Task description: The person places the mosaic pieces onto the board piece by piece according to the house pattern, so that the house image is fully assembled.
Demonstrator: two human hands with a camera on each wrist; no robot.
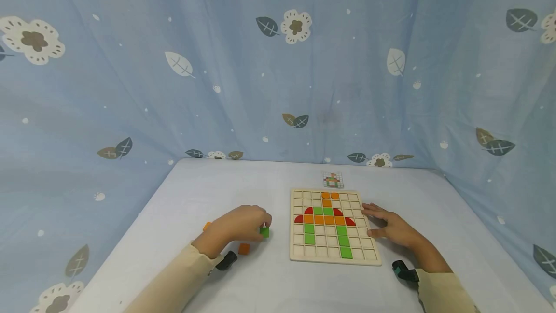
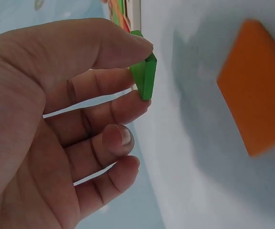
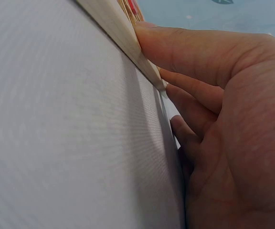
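Between thumb and fingertips my left hand point(image 1: 244, 223) pinches a green square tile point(image 2: 149, 78), held left of the wooden grid board point(image 1: 299, 252). My right hand point(image 1: 395, 229) rests against the board's right edge, its fingers fairly straight; in the right wrist view the thumb point(image 3: 185, 50) touches the board's side. Red, orange and green pieces fill some of the board's cells. They form a figure with two orange discs point(image 1: 330, 196) at the top, an orange row point(image 1: 323, 220) across the middle and green squares point(image 1: 343, 241) below.
An orange square tile point(image 1: 244, 249) lies on the white table just below my left hand. Another orange piece point(image 1: 207, 225) is partly hidden behind that wrist. A small picture card point(image 1: 333, 179) lies beyond the board. A blue patterned curtain point(image 1: 243, 86) closes off the back and sides.
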